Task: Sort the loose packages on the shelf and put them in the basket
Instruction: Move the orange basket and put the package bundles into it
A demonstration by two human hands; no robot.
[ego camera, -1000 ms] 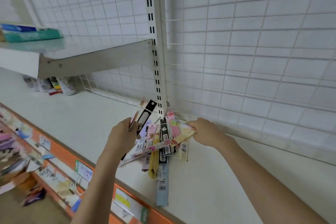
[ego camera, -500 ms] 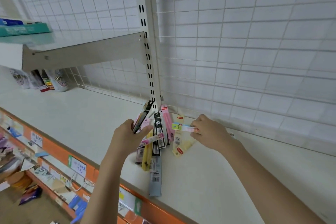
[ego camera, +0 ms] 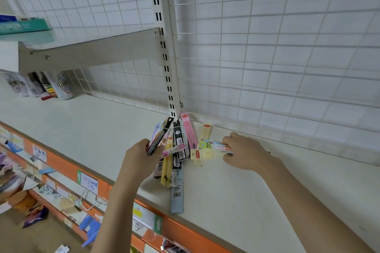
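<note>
While gripping a small stack of long thin packs (ego camera: 159,137) tilted up toward the slotted post (ego camera: 164,47), left hand (ego camera: 141,155) curled tight round their lower ends. Right hand (ego camera: 244,151) low over the shelf (ego camera: 92,129), pinching one end of a pastel pack (ego camera: 211,146) lying crosswise above two pale yellow ones (ego camera: 202,154). Between the hands, a loose pile of packs (ego camera: 176,150) fanned out from the foot of the post: pink, black, yellow, with one grey-blue pack (ego camera: 176,195) reaching to the shelf's front edge. Behind, a white wire grid (ego camera: 267,47). Far left, cans (ego camera: 63,86) under an upper shelf (ego camera: 41,37) carrying a teal box (ego camera: 22,25). Along the front, an orange strip with price tags (ego camera: 88,185).
</note>
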